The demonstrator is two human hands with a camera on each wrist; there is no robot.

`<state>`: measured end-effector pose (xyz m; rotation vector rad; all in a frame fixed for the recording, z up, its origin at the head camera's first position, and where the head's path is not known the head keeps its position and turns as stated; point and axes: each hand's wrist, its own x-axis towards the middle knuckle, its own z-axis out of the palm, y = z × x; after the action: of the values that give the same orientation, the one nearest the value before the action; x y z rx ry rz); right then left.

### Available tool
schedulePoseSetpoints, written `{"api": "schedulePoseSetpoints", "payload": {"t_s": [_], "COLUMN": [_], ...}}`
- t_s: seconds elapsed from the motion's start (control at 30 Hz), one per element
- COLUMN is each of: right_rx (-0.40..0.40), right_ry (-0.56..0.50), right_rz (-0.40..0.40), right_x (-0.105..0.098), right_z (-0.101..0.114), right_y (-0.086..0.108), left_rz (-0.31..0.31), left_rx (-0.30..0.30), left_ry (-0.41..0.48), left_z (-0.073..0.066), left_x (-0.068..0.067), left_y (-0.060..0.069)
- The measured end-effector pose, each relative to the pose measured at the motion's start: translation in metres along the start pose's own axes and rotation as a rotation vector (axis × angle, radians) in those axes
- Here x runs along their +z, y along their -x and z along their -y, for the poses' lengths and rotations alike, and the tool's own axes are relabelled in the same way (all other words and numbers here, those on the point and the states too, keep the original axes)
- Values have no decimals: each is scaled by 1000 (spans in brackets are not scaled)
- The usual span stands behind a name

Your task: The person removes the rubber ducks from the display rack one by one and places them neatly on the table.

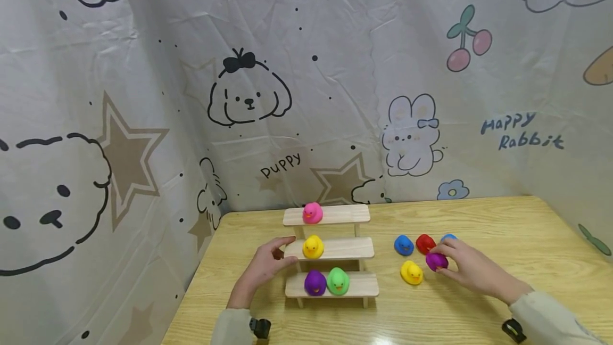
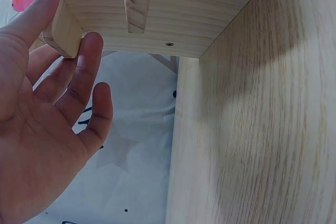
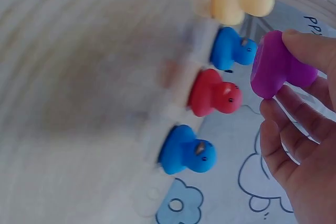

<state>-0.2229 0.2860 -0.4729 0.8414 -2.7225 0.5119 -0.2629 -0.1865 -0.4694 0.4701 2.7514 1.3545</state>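
A table (image 1: 522, 222) carries a three-tier stand (image 1: 345, 214) holding four ducks (image 1: 338, 281).
The left hand (image 1: 265, 264) grips the stand's middle tier (image 1: 349, 247) at its left end; right of the stand, the right hand (image 1: 471, 268) holds a purple duck (image 1: 436, 262) pinched between thumb and fingers, near a red duck (image 1: 424, 244).

A creased white cloth (image 1: 335, 121) hangs behind the wood-grained table (image 1: 507, 228), printed with a puppy's face (image 1: 249, 92), brown stars (image 1: 126, 156) and pink cherries (image 1: 458, 60). A line-drawn rabbit (image 1: 411, 140) sits left of the blue lettering (image 1: 522, 132) "Happy Rabbit".
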Motion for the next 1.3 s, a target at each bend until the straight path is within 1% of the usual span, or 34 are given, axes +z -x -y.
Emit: {"api": "schedulePoseSetpoints", "payload": {"t_s": [0.13,0.3,0.4,0.6,0.93,1.17,1.3], "right_rx": [29,34,43,45,50,64,71], "right_ry": [11,14,5,-24,-59,-75,-88], "right_rz": [36,54,65,64,82,94,96], "right_x": [6,12,15,22,26,27,28], "right_z": [-3,-6,-7,-11,-17,-19,-19], "right_y": [4,5,6,6,6,5,5], "left_rz": [5,1,0,-2,8,5,1], "left_rx": [-5,-20,-15,1,-23,1,-8], "left_ry": [2,6,2,-4,-8,-5,-7], "left_z": [0,-2,-1,0,-3,-2,0], "left_x": [0,0,0,-1,0,-1,-1], "left_y": [0,0,0,0,1,0,-1]}}
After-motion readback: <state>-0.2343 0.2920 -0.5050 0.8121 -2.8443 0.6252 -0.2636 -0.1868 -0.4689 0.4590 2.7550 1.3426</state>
